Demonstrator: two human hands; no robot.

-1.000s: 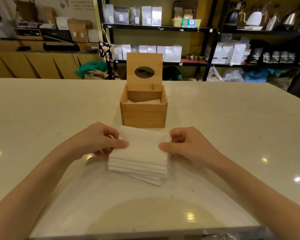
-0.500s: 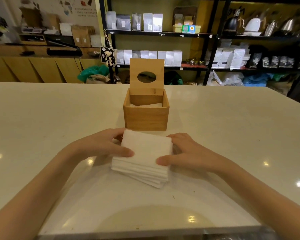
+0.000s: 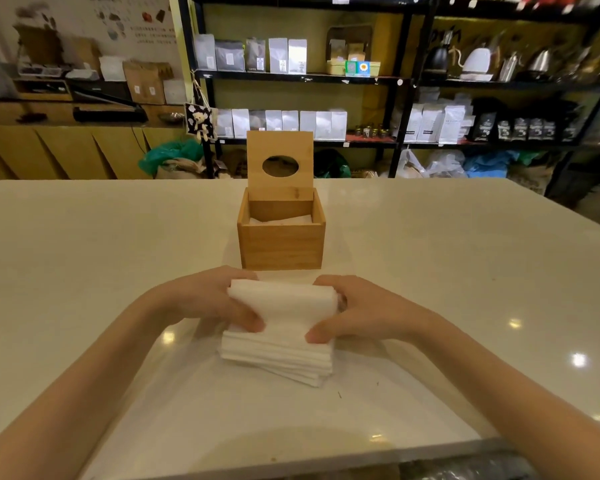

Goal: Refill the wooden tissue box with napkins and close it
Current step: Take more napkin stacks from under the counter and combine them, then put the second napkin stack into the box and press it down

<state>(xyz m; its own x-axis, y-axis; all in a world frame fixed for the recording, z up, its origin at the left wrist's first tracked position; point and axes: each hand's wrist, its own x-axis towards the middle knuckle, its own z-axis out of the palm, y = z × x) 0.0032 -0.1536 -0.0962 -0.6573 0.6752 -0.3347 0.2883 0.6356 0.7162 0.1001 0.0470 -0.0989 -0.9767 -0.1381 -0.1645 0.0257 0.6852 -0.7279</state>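
Between your left hand (image 3: pixel 208 303) and right hand (image 3: pixel 354 311), fingers pinch the napkins' (image 3: pixel 284 327) top bunch, just before the open box (image 3: pixel 281 244). Uneven squeeze could fan loose lower sheets across the counter (image 3: pixel 84 254).

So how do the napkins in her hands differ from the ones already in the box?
The napkins in the hands form a thick stack with many layers showing; those in the box show only as a low white layer near the bottom. The held stack sits on the table, gripped by the left hand and right hand; the boxed ones lie untouched. Both are white.
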